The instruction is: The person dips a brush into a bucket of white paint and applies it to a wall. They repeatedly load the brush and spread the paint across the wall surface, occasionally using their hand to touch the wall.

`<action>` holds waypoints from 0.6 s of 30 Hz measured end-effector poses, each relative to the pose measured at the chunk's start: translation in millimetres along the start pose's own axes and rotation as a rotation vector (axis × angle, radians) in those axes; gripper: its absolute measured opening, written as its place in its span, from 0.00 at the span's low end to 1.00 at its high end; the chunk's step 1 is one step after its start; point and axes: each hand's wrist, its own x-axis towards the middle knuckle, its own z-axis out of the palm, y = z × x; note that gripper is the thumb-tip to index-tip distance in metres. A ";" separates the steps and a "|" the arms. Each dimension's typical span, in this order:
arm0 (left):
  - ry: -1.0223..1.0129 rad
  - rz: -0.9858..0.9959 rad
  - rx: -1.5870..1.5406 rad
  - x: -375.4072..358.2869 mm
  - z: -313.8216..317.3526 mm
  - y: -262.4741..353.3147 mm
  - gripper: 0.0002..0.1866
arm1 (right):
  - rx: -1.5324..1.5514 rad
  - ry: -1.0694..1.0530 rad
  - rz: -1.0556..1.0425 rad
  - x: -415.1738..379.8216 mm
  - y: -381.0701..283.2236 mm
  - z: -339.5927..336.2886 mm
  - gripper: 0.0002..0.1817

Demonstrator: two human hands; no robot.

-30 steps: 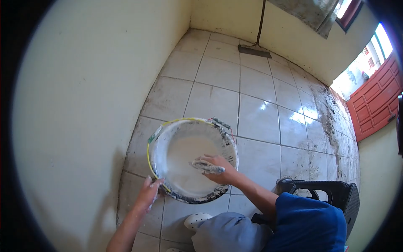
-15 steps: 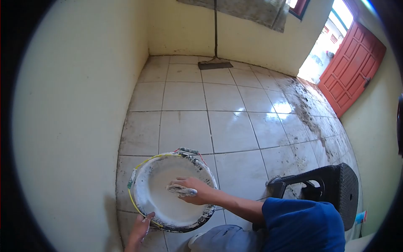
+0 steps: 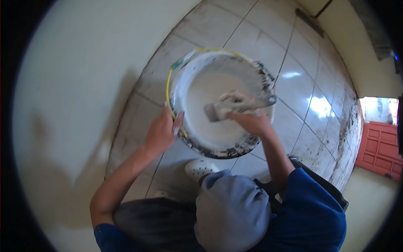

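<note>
A round bucket (image 3: 178, 94) with a paint-smeared rim stands on the floor in front of me, holding creamy white paint (image 3: 203, 90). My left hand (image 3: 160, 131) is closed over the bucket's near left rim, beside its yellow handle (image 3: 168, 84). Over the paint, my right hand (image 3: 252, 120) grips a paint-coated paintbrush (image 3: 214, 111). The brush's flat head points left and its handle reaches right toward the far rim. Motion smears the brush and the right fingers.
The wall (image 3: 84, 75) rises close on the left. White clogs (image 3: 200, 169) are on my feet near the bucket. A black stool (image 3: 323, 185) stands at my right. Farther off are a floor squeegee (image 3: 310, 22), dirt streaks on the tiles (image 3: 342, 130) and a red door (image 3: 380, 147).
My view has tilted down and turned, so the bucket appears higher and nearer. The right hand has lifted and turned the paintbrush, showing its head and handle. The left hand stays at the rim.
</note>
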 end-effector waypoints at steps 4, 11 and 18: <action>-0.034 -0.066 -0.002 1.2 -0.3 -0.7 0.33 | -0.048 0.014 -0.006 11.4 1.7 -2.4 0.15; -0.063 -0.123 -0.017 -0.2 1.1 0.4 0.36 | -0.139 -0.227 -0.143 35.8 10.1 18.9 0.15; -0.111 -0.158 -0.074 0.2 -8.3 10.9 0.38 | -0.026 -0.290 0.015 39.7 16.0 27.7 0.15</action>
